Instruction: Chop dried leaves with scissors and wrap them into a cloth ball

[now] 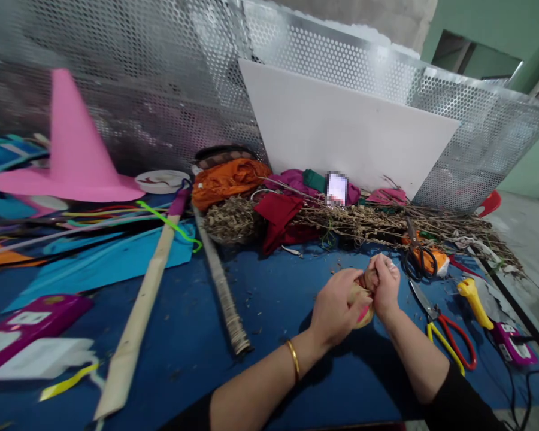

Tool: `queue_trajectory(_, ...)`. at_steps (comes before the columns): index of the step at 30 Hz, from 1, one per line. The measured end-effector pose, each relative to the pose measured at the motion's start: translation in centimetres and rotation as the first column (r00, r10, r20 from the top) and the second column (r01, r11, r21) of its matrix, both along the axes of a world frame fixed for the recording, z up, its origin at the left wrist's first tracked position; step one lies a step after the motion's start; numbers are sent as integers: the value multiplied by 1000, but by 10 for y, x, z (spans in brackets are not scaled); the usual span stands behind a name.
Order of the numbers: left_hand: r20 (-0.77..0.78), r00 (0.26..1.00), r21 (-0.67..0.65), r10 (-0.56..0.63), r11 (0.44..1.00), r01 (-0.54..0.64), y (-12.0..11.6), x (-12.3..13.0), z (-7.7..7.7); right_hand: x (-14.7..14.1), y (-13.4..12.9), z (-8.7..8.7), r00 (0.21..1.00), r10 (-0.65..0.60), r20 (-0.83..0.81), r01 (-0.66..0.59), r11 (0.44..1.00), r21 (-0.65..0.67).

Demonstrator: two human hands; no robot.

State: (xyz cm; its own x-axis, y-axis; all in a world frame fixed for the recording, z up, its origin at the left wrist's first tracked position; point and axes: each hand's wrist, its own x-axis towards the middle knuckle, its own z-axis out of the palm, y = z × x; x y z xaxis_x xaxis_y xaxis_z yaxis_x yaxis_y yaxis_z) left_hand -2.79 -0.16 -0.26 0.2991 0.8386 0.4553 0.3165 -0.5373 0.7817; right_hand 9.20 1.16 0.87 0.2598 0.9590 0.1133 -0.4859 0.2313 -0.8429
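Both hands are closed together over the blue table, right of the middle in the head view. My left hand (336, 308), with a gold bangle at the wrist, wraps around a small tan roundish object with a pink patch (363, 314). At the top of that object my right hand (385, 284) pinches with bent fingers. Most of the object is hidden by the fingers, so its kind cannot be made out. To the right of my hands lie scissors with red and yellow handles (451, 341) and black-handled scissors (417, 257).
Dry twigs (431, 221), red cloth (281, 215) and a lit phone (336, 190) lie before a white board (350, 131). At left are a pink cone hat (78, 143), a bamboo stick (139, 311) and a bound rod (222, 293). A yellow-handled glue gun (475, 302) lies right.
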Motion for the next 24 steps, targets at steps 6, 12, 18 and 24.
queue_trajectory(6, 87, 990, -112, 111, 989, -101, 1, 3, -5, -16, -14, 6, 996, -23, -82, 22, 1000, -14)
queue_trajectory(12, 256, 964, -353, 72, 935, 24, 31, 0, -19, -25, -16, 2, 997, 5, -72, -5, 1000, -7)
queue_trajectory(18, 62, 993, 29, 96, 995, -98, 12, -2, -14, -18, -13, -1, 998, -56, 6, 56, 998, -2)
queue_trajectory(24, -431, 898, 189, 88, 982, -6, -10, 0, 3, -10, -9, 3, 996, -84, -44, 80, 994, -78)
